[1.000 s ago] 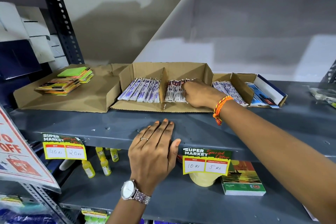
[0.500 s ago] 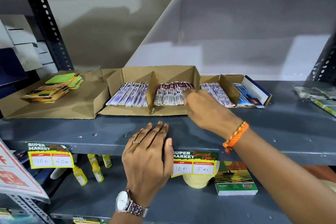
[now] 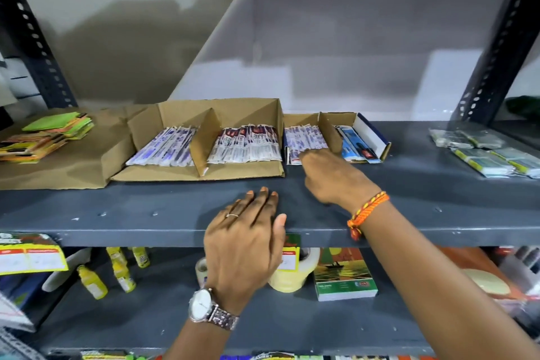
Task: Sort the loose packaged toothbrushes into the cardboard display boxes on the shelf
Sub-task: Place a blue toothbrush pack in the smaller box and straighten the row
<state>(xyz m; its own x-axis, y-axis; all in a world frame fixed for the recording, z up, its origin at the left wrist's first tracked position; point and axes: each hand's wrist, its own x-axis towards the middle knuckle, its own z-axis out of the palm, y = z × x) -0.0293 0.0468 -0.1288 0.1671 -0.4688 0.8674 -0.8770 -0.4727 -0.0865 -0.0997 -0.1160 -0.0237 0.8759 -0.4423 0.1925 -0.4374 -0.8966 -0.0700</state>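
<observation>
Grey metal shelf (image 3: 409, 199), cardboard display boxes (image 3: 204, 114), grey wall (image 3: 350, 38)

Toothbrush packs (image 3: 247, 143) in the divided box (image 3: 204, 166) left of my right hand (image 3: 330, 175), smaller box (image 3: 330, 131) behind it.

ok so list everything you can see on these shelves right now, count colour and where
big cardboard box: one, brown, two compartments, upper shelf centre
purple-white toothbrush packs: a row, its left compartment
red-white toothbrush packs: a row, its right compartment
small cardboard box: one, brown, right of it, holding purple-white and blue packs
flat cardboard: one, brown, far left
card stack: one, green and orange, on it
loose packets: several, grey-green, far right
yellow bottles: about four, lower shelf left
tape roll: one, cream, lower shelf
booklet: one, green-orange, beside it
left hand: flat on shelf edge, ring, watch
right hand: at small box front, orange bracelet
</observation>
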